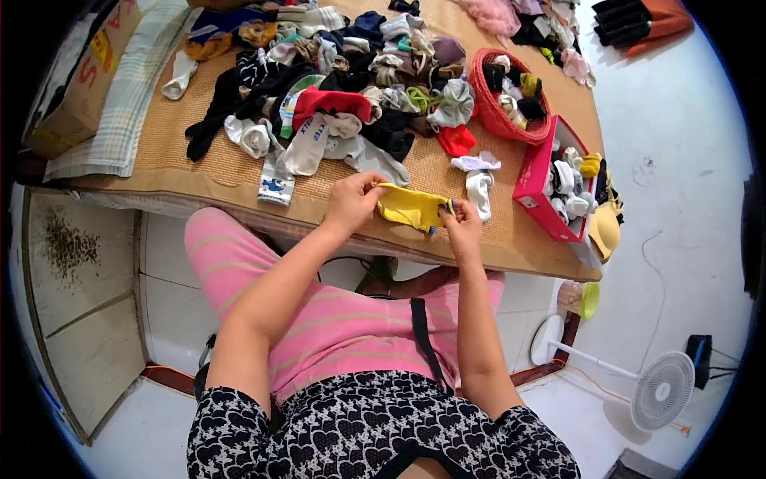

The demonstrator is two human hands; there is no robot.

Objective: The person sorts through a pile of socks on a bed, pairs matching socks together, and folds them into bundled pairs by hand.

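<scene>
A yellow sock is stretched level between my two hands, just above the front edge of the mat-covered bed. My left hand pinches one end of it, fingers closed. At the other end, near a dark blue patch, my right hand grips the fabric between thumb and fingers. Right beyond the sock lie a white sock and a grey one. A large pile of mixed socks spreads behind, with a white lettered sock at its near side.
A red woven basket and a pink box, both holding socks, stand at the right. Folded plaid cloth and a cardboard box are at the left. A white fan stands on the floor at lower right.
</scene>
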